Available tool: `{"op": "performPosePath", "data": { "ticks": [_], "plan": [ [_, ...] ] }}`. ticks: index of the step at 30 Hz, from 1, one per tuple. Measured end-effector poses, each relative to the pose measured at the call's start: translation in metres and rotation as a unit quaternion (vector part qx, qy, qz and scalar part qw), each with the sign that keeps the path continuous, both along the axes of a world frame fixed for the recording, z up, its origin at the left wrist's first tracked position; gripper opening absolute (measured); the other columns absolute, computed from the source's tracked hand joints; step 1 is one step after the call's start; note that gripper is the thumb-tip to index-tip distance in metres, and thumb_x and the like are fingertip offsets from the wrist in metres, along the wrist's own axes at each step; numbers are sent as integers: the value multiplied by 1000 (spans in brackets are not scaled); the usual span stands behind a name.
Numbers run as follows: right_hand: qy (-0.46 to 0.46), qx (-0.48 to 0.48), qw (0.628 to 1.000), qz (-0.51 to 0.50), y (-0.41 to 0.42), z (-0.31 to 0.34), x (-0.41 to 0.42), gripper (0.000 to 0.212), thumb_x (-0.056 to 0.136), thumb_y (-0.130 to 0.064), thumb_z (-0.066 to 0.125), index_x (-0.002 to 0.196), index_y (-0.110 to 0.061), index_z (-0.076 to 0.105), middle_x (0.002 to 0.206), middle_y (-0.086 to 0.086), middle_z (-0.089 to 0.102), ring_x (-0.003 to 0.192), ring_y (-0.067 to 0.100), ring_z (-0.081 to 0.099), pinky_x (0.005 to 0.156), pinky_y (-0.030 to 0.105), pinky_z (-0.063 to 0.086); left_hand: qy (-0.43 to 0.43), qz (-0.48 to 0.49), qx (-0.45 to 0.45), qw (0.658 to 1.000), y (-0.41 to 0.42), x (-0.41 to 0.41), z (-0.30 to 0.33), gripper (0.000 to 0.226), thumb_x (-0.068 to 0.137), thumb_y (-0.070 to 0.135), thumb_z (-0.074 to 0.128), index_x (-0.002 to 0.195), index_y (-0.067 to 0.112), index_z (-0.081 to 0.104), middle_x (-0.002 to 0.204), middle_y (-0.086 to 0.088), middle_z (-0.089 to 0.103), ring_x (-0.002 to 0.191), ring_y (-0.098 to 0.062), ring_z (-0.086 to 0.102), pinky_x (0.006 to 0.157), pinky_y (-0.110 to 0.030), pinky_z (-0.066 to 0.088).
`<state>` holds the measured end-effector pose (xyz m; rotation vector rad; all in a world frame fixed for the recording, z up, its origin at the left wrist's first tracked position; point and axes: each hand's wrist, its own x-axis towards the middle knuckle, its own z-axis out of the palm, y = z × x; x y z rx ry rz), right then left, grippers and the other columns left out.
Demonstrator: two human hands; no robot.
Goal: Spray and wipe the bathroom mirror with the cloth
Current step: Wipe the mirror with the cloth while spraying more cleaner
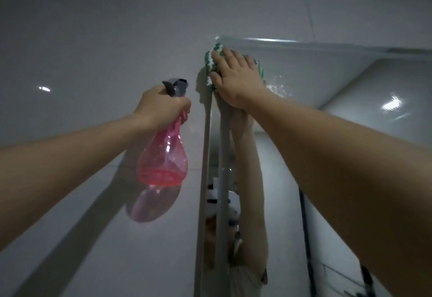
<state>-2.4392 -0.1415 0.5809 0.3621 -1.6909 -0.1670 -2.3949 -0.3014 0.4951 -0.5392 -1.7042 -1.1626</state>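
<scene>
The bathroom mirror [327, 81] fills the right side of the view, its top left corner near the upper middle. My right hand [236, 79] presses a green and white cloth [211, 63] flat against that corner, fingers straight. Wet droplets [277, 87] glisten on the glass just right of the hand. My left hand [161, 105] grips the neck of a pink translucent spray bottle [162, 158] with a grey trigger head, held up in front of the wall left of the mirror. A little pink liquid sits in the bottle's bottom.
Glossy grey wall tiles [81, 63] cover the left and top. The mirror's left edge [203, 179] runs down the middle. My arm and a white pole-like fixture [222, 203] show as reflections in the glass.
</scene>
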Motion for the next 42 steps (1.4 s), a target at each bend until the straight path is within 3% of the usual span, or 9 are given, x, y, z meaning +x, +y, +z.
{"op": "performPosePath", "data": {
  "ticks": [6,9,12,16,21,29,34,38,42],
  "plan": [
    [3,20,1000,20,6,-86,-3,55,102,-41,21,152,-23,9,159,5,5,146,22,4,116,39,-3,-10,13,3,1000,12,6,-55,3,76,20,67,74,20,64,86,-21,70,87,-41,67,85,-58,52],
    [-17,36,999,23,12,-125,-1,55,102,-41,22,152,-24,6,159,5,2,146,22,0,114,36,-11,-21,1,21,1000,21,7,-84,17,54,37,68,66,25,69,79,-20,70,81,-43,67,80,-60,53],
    [-32,57,998,4,24,-154,2,55,102,-42,20,152,-24,3,160,5,0,146,22,-4,113,36,-15,-47,14,14,999,27,10,-99,33,46,34,67,69,10,71,75,-19,71,75,-38,68,77,-57,54],
    [-46,109,993,4,41,-150,4,57,99,-45,18,151,-26,7,159,3,6,146,21,4,115,37,-7,-39,34,-7,999,32,11,-97,25,69,19,72,80,-3,69,81,-21,70,66,-29,65,65,-38,54],
    [-41,-18,999,-19,75,-95,5,55,102,-43,17,152,-26,-1,159,2,-2,146,19,-2,115,37,-9,0,38,-42,998,37,11,-54,19,84,8,63,84,-10,65,76,-18,63,45,-7,55,39,-14,41],
    [3,-158,987,-1,92,15,-4,56,101,-40,22,152,-17,12,158,10,12,144,27,10,116,42,2,66,65,-85,992,35,-5,25,40,71,30,64,80,-10,62,84,-27,66,65,-31,59,65,-41,52],
    [12,-194,981,-20,67,53,-4,56,102,-38,18,152,-14,9,158,12,7,145,29,7,116,42,1,96,21,-59,993,28,5,52,13,83,9,59,85,-3,63,88,-21,68,80,-35,67,54,-28,56],
    [50,-171,984,-21,42,42,-5,54,102,-37,20,151,-15,13,157,13,12,144,28,10,115,42,1,111,30,-72,991,17,14,45,7,87,9,58,80,12,60,92,-16,67,86,-28,67,81,-43,56],
    [39,-80,996,7,10,6,-1,55,102,-38,18,152,-19,7,159,9,8,146,25,5,116,42,-2,77,16,-59,995,14,16,23,11,85,7,60,89,17,59,93,-13,68,87,-26,67,87,-46,53]
  ]
}}
